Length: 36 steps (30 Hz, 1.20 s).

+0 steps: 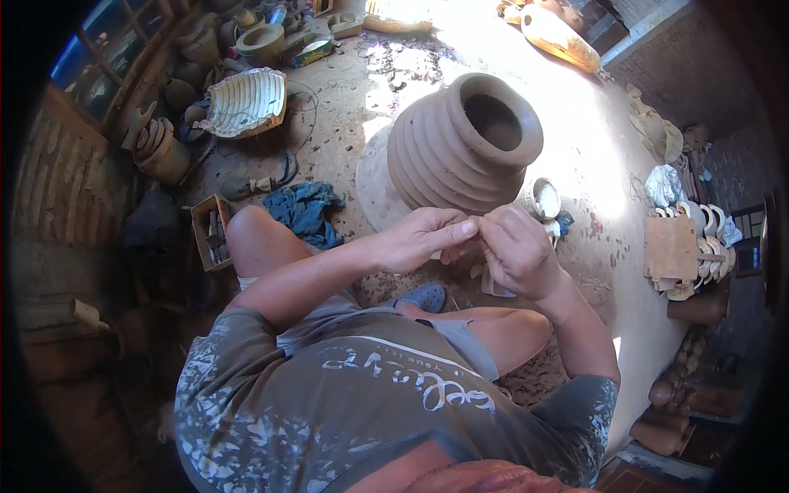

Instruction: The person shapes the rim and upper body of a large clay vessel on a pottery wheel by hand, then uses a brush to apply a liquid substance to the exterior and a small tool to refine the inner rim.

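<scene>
Head view: Found left hand and right hand brought together at the fingertips, fingers of both curled in; cannot tell whether pinching anything small. Located pot, ridged and wide-mouthed, just beyond both hands, on disc laid on floor; cannot tell if touched. Noted disc edge jutting out left of pot. Logged tighter room at left: cloth beside knee, then box. Saw cup near pot's right edge, then a broad sunlit stretch reaching to board.
</scene>
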Available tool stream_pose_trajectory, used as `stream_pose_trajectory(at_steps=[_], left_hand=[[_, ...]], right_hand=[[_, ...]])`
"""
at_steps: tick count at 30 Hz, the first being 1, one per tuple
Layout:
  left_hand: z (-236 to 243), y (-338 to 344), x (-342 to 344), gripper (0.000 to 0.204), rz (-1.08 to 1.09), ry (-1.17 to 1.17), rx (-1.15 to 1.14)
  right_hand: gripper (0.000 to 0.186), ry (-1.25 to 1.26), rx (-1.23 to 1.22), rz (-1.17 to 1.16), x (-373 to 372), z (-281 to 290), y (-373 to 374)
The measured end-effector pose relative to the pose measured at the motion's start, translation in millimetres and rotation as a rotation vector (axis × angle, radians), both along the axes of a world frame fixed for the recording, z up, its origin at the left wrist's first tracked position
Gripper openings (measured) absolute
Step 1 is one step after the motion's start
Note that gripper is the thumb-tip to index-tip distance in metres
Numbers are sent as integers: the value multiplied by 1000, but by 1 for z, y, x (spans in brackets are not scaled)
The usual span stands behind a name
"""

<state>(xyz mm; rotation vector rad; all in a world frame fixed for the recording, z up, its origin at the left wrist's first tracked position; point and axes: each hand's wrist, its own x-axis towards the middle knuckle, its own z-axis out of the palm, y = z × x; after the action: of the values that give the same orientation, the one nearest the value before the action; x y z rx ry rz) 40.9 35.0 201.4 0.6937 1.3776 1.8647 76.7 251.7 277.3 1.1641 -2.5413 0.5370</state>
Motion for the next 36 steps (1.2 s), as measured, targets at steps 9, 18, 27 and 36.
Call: stream_pose_trajectory(at_steps=[9,18,27,36], left_hand=[[-23,13,-8,31,228,235,-70],[-14,24,-133,39,1004,730,-1],[33,55,-189,67,919,471,-197],[36,55,-200,53,722,561,-542]], right_hand=[[14,-261,-284,-299,14,-22,0],[11,-21,-596,-560,0,-48,3],[16,628,-142,-383,-55,-47,-26],[18,734,60,-317,-83,-41,-21]])
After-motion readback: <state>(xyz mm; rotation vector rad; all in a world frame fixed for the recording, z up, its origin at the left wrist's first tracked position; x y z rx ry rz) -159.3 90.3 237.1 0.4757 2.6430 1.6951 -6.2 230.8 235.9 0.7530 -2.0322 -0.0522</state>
